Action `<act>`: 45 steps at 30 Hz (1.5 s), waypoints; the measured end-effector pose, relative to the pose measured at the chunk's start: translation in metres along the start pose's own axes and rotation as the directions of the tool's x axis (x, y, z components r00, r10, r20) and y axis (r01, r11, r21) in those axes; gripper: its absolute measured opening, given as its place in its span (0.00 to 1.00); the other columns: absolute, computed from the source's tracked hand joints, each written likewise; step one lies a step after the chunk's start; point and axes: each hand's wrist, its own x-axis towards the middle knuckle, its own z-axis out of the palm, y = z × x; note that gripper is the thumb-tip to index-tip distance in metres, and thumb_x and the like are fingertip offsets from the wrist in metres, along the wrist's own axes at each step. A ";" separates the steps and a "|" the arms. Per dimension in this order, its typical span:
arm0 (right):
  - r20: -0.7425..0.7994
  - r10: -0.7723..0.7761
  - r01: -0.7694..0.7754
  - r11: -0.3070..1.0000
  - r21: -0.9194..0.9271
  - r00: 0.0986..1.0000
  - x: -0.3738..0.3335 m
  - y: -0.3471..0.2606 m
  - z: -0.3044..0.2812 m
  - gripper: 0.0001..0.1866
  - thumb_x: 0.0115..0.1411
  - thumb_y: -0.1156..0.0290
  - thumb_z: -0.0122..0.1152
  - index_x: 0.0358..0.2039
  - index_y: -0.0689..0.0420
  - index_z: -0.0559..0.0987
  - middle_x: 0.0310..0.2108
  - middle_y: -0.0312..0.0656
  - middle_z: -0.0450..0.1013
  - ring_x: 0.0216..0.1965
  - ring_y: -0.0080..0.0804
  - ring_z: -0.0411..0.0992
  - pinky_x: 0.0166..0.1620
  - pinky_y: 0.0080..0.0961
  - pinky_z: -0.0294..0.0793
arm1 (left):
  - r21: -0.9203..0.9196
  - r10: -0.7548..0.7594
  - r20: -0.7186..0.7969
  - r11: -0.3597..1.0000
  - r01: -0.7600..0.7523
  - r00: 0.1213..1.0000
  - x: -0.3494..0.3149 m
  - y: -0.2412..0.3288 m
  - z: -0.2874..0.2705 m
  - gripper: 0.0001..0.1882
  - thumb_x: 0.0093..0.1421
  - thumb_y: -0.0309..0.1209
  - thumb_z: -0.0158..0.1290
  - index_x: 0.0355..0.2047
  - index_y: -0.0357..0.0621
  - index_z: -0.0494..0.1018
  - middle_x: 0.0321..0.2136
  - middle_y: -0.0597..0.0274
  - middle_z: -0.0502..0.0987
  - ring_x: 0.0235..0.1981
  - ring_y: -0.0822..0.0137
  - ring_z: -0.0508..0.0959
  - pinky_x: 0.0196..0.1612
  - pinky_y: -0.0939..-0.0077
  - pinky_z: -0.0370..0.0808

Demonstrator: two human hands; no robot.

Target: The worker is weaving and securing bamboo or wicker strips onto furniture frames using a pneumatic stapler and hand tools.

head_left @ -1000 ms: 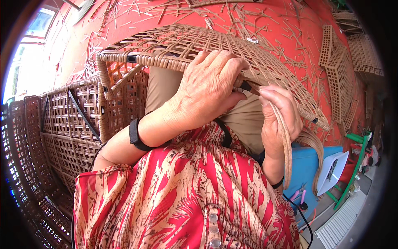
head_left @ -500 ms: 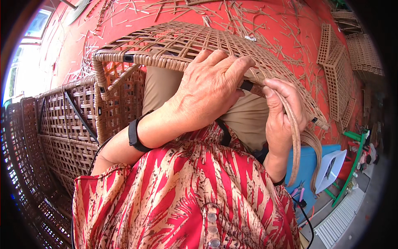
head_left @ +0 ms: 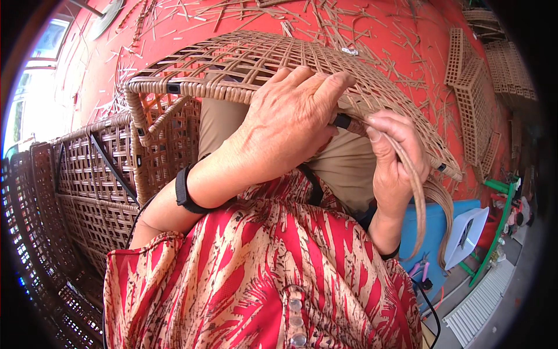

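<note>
While the woven rattan frame [head_left: 244, 64] lies across the person's lap above the red floor [head_left: 407, 35], the left hand [head_left: 290, 125] presses flat-fingered on its edge, and the right hand [head_left: 392, 154] is closed around loose rattan strands [head_left: 415, 198].

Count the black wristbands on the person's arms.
2: a broad band on the left wrist, and a thin band, partly hidden, on the right wrist.

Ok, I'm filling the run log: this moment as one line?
left hand: pressing woven panel edge | right hand: gripping rattan strand | floor: cane scraps | stacked panels at left
</note>
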 end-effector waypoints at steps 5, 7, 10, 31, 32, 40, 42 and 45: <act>-0.003 -0.199 0.198 0.976 -0.092 0.980 -0.011 0.001 0.005 0.09 0.53 0.78 0.71 0.36 0.60 0.84 0.36 0.45 0.80 0.36 0.38 0.81 0.39 0.30 0.82 | 0.013 0.015 0.014 1.000 -0.015 1.000 0.001 -0.001 -0.002 0.36 0.46 0.29 0.68 0.56 0.45 0.69 0.37 0.59 0.79 0.44 0.55 0.78 0.50 0.59 0.72; -0.030 -0.281 0.277 0.956 -0.101 0.959 -0.016 0.002 0.011 0.10 0.50 0.79 0.71 0.35 0.60 0.85 0.36 0.44 0.80 0.36 0.38 0.81 0.39 0.30 0.82 | -0.003 0.016 0.028 1.000 -0.016 0.999 0.002 -0.002 -0.004 0.36 0.45 0.29 0.68 0.56 0.45 0.69 0.36 0.59 0.79 0.44 0.55 0.78 0.50 0.59 0.72; -0.090 -0.312 0.302 0.947 -0.108 0.946 -0.025 0.006 0.019 0.11 0.48 0.79 0.71 0.34 0.60 0.86 0.37 0.44 0.80 0.37 0.39 0.81 0.40 0.30 0.83 | -0.009 -0.007 0.060 1.000 0.007 0.998 0.002 -0.003 -0.007 0.38 0.46 0.29 0.67 0.60 0.47 0.69 0.41 0.63 0.82 0.44 0.56 0.78 0.50 0.61 0.74; -0.125 -0.317 0.246 0.886 -0.393 0.940 -0.033 0.016 0.023 0.04 0.56 0.67 0.69 0.33 0.46 0.87 0.37 0.32 0.81 0.45 0.34 0.77 0.51 0.35 0.69 | -0.033 0.093 0.002 0.995 -0.093 0.996 0.007 -0.003 -0.004 0.40 0.42 0.26 0.69 0.59 0.44 0.69 0.40 0.58 0.78 0.46 0.55 0.76 0.51 0.60 0.73; -0.137 -0.325 0.249 0.884 -0.394 0.936 -0.033 0.016 0.024 0.04 0.56 0.67 0.69 0.32 0.46 0.87 0.37 0.32 0.81 0.45 0.34 0.77 0.51 0.35 0.69 | -0.036 0.088 0.008 0.995 -0.088 0.996 0.007 -0.003 -0.003 0.40 0.42 0.26 0.69 0.59 0.44 0.69 0.40 0.58 0.78 0.46 0.55 0.76 0.51 0.60 0.73; -0.099 -0.261 0.231 0.941 -0.246 0.960 -0.033 0.015 0.012 0.06 0.57 0.67 0.72 0.35 0.50 0.85 0.36 0.33 0.79 0.44 0.36 0.77 0.50 0.36 0.70 | -0.025 0.059 0.029 0.998 -0.058 0.998 0.005 -0.004 -0.003 0.39 0.41 0.28 0.70 0.57 0.44 0.69 0.37 0.59 0.78 0.44 0.55 0.77 0.50 0.62 0.73; -0.104 -0.230 0.209 0.961 -0.180 0.968 -0.033 0.013 0.011 0.07 0.58 0.67 0.72 0.37 0.51 0.84 0.36 0.34 0.79 0.44 0.38 0.77 0.50 0.37 0.70 | -0.024 0.055 0.029 0.998 -0.054 0.998 0.004 -0.004 -0.002 0.39 0.41 0.28 0.70 0.57 0.44 0.69 0.37 0.59 0.78 0.44 0.55 0.78 0.50 0.62 0.73; -0.126 -0.199 0.178 0.970 -0.164 0.972 -0.033 0.010 0.011 0.06 0.61 0.68 0.70 0.38 0.53 0.83 0.38 0.37 0.80 0.45 0.39 0.78 0.52 0.39 0.71 | -0.022 0.050 0.019 0.999 -0.049 0.999 0.003 -0.005 0.000 0.39 0.42 0.28 0.70 0.57 0.44 0.69 0.37 0.58 0.79 0.44 0.55 0.78 0.51 0.62 0.73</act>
